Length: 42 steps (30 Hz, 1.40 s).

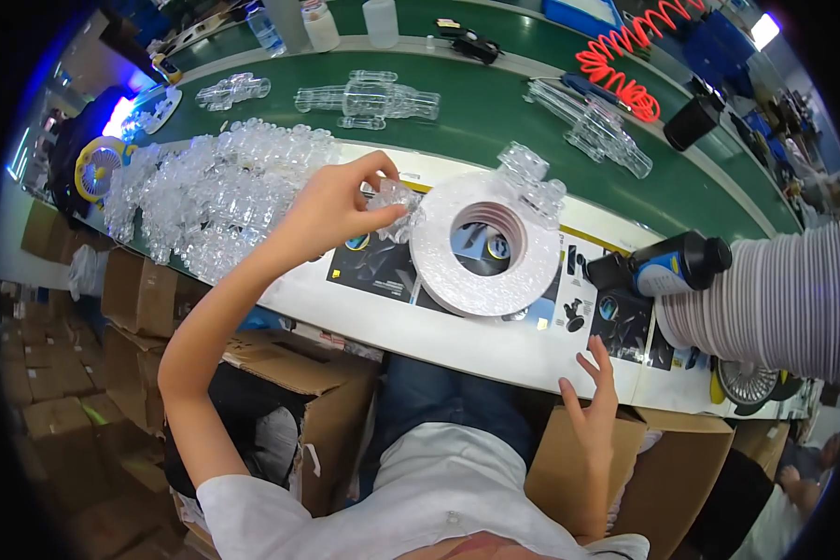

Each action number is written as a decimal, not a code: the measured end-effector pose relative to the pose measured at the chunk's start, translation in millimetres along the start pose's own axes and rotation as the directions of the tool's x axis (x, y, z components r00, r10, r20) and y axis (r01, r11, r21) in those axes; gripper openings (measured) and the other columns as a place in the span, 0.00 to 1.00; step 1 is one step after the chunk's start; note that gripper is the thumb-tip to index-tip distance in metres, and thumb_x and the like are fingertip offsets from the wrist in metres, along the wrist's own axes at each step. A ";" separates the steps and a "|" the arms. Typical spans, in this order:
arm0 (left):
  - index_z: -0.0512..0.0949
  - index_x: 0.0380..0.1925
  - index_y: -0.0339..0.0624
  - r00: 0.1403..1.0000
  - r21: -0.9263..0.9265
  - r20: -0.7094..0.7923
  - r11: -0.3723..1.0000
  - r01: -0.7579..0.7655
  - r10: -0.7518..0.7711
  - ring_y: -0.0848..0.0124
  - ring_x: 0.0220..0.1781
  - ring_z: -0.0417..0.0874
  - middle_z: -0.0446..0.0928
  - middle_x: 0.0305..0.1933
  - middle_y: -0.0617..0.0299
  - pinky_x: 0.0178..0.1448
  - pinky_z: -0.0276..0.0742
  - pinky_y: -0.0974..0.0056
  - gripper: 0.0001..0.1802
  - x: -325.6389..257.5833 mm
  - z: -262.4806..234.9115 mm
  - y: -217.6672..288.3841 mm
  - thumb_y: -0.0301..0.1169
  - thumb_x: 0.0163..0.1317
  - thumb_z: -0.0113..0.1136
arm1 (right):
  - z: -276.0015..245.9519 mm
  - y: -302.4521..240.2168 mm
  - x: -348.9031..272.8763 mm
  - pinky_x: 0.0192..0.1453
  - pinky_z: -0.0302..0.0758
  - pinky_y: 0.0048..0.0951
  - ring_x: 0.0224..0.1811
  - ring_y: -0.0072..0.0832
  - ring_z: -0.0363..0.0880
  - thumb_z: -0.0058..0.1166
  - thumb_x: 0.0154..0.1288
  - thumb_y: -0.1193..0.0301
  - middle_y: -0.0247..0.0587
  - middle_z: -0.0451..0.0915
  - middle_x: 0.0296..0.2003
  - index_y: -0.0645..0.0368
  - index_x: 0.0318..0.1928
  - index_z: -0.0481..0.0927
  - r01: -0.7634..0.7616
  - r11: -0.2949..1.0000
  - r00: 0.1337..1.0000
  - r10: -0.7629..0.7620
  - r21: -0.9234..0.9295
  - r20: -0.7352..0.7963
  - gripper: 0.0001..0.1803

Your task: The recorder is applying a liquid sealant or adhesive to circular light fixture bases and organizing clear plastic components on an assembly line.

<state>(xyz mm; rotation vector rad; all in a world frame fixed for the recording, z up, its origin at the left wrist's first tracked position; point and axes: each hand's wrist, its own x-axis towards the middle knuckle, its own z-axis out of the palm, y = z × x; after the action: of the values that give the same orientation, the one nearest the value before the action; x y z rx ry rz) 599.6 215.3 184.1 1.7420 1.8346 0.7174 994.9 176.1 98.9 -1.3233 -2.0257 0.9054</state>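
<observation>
Logged from my remote post: left hand [341, 201], thumb and fingertips pinching a clear plastic part [394, 201], just beside a ring-shaped white stack [439, 247]; stack lying flat on the white tabletop [373, 322], between its far and near edges. Right hand [595, 401], fingers loosely spread, nothing in it, at the near edge. Heap of clear plastic pieces [224, 177], toward the tabletop's left end. Clear assembly [532, 177], at the white stack's far right rim. Risks, as I judge them: pieces dropping off the left end if the forearm brushes the heap; the glossy part slipping from a narrow pinch. Unclear to me: the held part's full shape, behind fingers; whether it touches the white stack; single outlines within the heap; the ridged white column [756, 303], its end lost at the dark lens rim
</observation>
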 end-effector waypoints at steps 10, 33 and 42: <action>0.75 0.40 0.46 0.970 0.320 -0.122 0.934 -0.160 0.208 0.69 0.23 0.75 0.78 0.33 0.58 0.30 0.71 0.65 0.19 67.3 54.6 9.6 0.42 0.50 0.64 | 10.4 17.2 -24.2 0.58 0.67 0.34 0.54 0.38 0.75 0.59 0.56 0.74 0.50 0.66 0.60 0.63 0.63 0.59 -0.081 0.989 0.997 0.080 0.119 0.018 0.35; 0.75 0.39 0.47 0.992 0.394 -0.044 0.914 -0.094 0.120 0.57 0.41 0.80 0.80 0.38 0.56 0.43 0.74 0.58 0.17 73.6 65.6 25.2 0.41 0.52 0.62 | 6.4 31.4 -24.5 0.55 0.70 0.32 0.54 0.38 0.75 0.57 0.56 0.74 0.49 0.66 0.60 0.62 0.63 0.60 -0.122 0.978 0.992 0.124 0.168 -0.001 0.34; 0.75 0.40 0.47 0.993 0.402 -0.064 0.913 -0.069 0.103 0.58 0.41 0.80 0.79 0.38 0.56 0.42 0.73 0.58 0.18 74.4 67.9 25.8 0.42 0.51 0.64 | 7.0 35.8 -23.4 0.49 0.73 0.31 0.54 0.38 0.75 0.56 0.56 0.74 0.49 0.67 0.60 0.62 0.63 0.60 -0.118 0.981 0.993 0.121 0.153 -0.007 0.33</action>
<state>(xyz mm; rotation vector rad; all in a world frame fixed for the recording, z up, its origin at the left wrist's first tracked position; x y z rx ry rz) 660.9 292.8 151.7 2.0875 2.0845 0.4741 1018.1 163.0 64.7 -1.3742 -1.8407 1.0769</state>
